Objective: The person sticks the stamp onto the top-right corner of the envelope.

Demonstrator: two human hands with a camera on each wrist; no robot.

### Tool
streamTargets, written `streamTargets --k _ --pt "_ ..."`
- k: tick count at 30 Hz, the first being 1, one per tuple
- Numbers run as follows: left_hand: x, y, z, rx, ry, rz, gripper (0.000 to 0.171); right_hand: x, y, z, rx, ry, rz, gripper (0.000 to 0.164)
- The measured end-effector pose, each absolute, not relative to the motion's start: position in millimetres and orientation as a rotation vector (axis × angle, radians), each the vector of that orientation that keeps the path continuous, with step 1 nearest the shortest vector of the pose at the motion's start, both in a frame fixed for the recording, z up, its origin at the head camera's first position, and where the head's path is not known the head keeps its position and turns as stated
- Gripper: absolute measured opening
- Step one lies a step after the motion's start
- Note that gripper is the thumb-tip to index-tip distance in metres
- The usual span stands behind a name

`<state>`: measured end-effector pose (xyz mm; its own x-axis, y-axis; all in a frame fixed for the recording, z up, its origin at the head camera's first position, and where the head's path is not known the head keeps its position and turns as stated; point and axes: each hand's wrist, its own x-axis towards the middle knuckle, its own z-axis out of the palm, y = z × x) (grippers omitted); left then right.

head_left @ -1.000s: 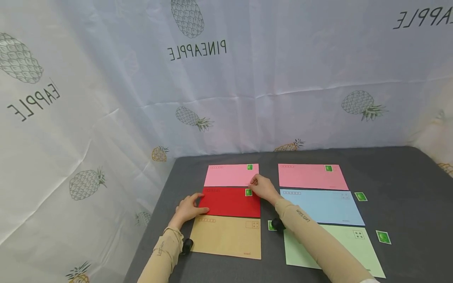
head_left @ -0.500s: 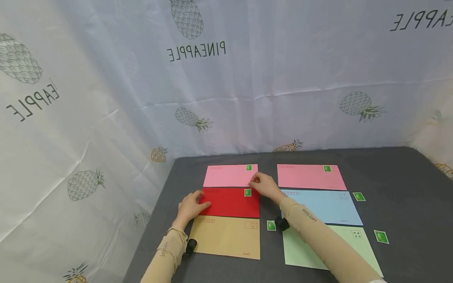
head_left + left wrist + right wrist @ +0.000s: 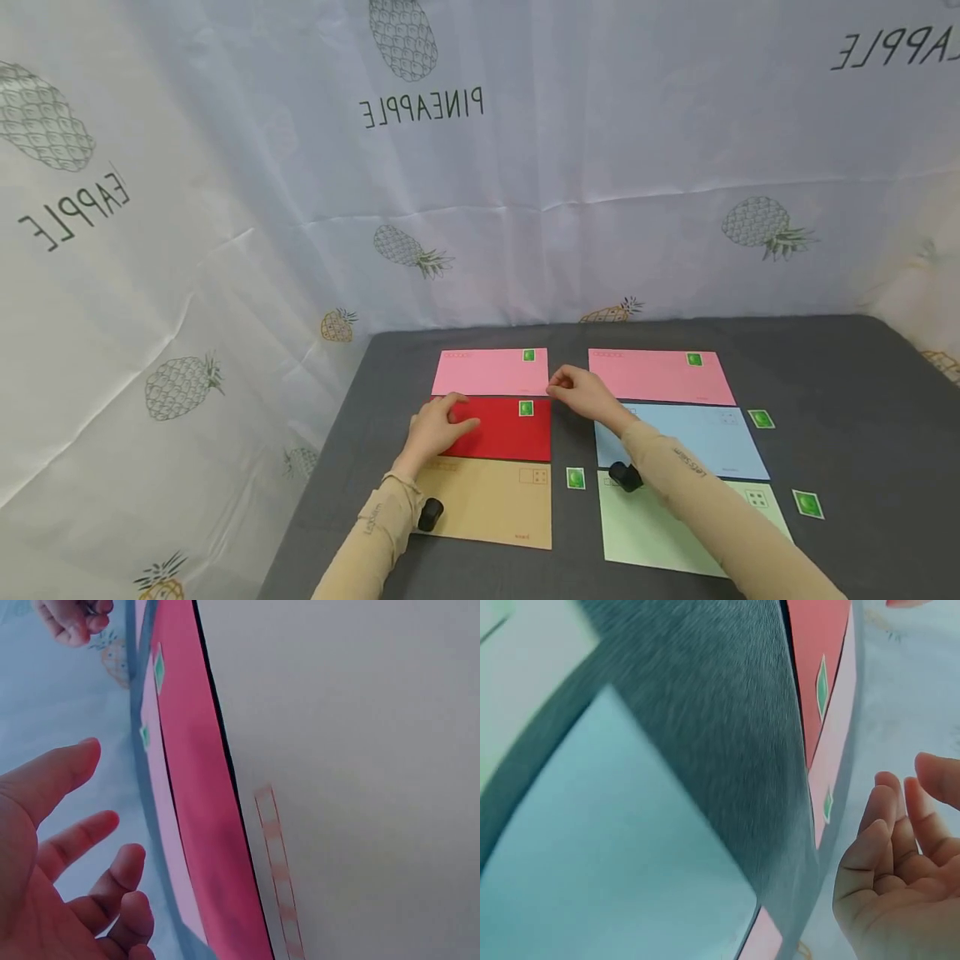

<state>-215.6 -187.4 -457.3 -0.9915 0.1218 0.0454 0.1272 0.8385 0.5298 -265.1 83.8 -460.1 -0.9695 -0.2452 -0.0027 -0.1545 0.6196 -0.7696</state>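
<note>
My left hand [image 3: 438, 427] hovers over the left part of a red envelope [image 3: 502, 437], thumb and fingers spread and nothing held. In the left wrist view, that hand [image 3: 71, 877] shows its fingers loosely bent. A green stamp [image 3: 527, 408] lies in the red envelope's upper right corner. Between the two columns of envelopes is my right hand [image 3: 588, 398], close to the blue envelope [image 3: 697, 446]. The right wrist view shows the right hand [image 3: 900, 877] with relaxed fingers, thumb apart, holding nothing. Below the red envelope lies a tan envelope [image 3: 495, 512] with a printed stamp box.
Pink envelopes, left [image 3: 480, 372] and right [image 3: 645, 379], each bear a green stamp. A light green envelope [image 3: 637, 529] lies partly under the right forearm. Loose stamps lie between the columns [image 3: 575, 478] and on the right [image 3: 761, 419]. A pineapple-print curtain [image 3: 525, 250] stands behind the dark table.
My right hand has drawn away to the right from the red envelope's stamp corner. My left hand has lifted off that envelope's left edge and shifted right over it.
</note>
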Motion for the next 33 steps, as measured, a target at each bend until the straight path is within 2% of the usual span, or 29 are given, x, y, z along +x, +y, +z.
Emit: streamTargets --k 16,28,33 --pt "-223 -131 -452 -0.378 -3.011 -0.949 0.044 -260 127 -461 -0.453 2.728 -1.295 0.013" --pt "-224 -93 -452 -0.501 -3.037 -0.921 0.048 -254 157 -462 -0.45 2.698 -1.329 0.019" --pt "-222 -72 -452 -0.6 -3.042 -0.869 0.049 -249 175 -462 -0.428 2.723 -1.304 0.028"
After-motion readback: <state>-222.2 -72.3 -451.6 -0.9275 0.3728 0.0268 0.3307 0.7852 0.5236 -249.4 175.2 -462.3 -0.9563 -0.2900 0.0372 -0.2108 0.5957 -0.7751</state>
